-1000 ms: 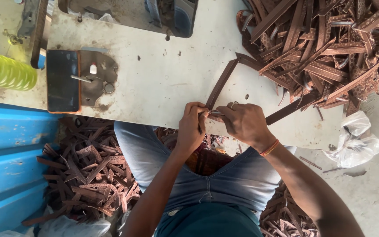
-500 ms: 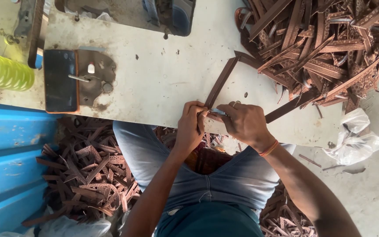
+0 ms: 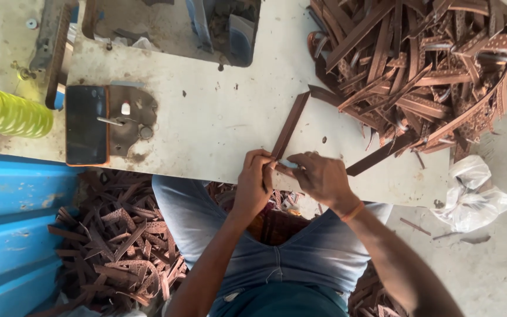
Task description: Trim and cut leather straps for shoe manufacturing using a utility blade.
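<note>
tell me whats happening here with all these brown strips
A seated person works at a pale table. Both hands meet at its near edge: the left hand and right hand pinch the near end of one brown strip, which lies angled across the table. A big pile of strips sits at the table's far right, with more on the floor. A phone lies to the left.
</note>
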